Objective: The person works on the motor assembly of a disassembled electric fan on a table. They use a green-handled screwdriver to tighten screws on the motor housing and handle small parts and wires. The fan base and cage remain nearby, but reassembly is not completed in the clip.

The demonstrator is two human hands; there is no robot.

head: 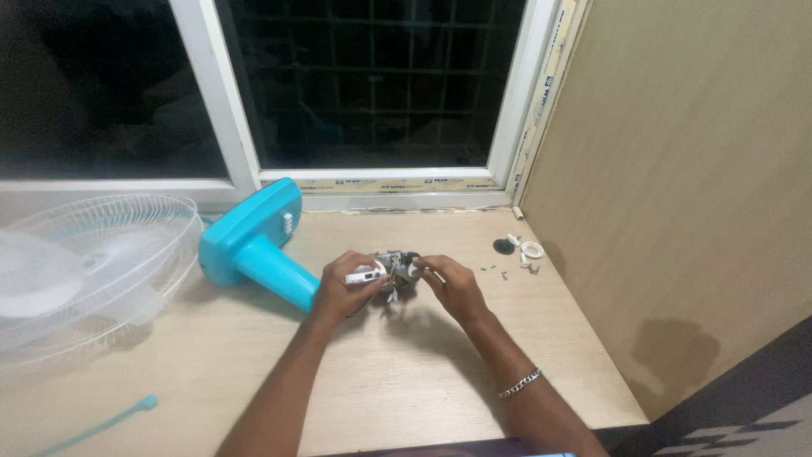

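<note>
A small fan motor assy (394,272), dark w/ metal parts and loose wires, is held just above the tabletop (406,381) near its middle, a bit toward the far edge. The left hand (342,288) is curled shut around the motor's left side, w/ a white plastic piece (364,275) pinched at the fingertips. The right hand (452,283) is closed on the motor's right end, fingers bent in; a bracelet (519,383) is worn on that wrist. A turquoise fan base and stem (254,241) is laid on its side just left of the hands. A white fan grille (93,262) is rested at the left edge. Small screws and white/black rings (518,252) are scattered near the far right corner. A turquoise strip (101,426) is seen at the near left edge.
</note>
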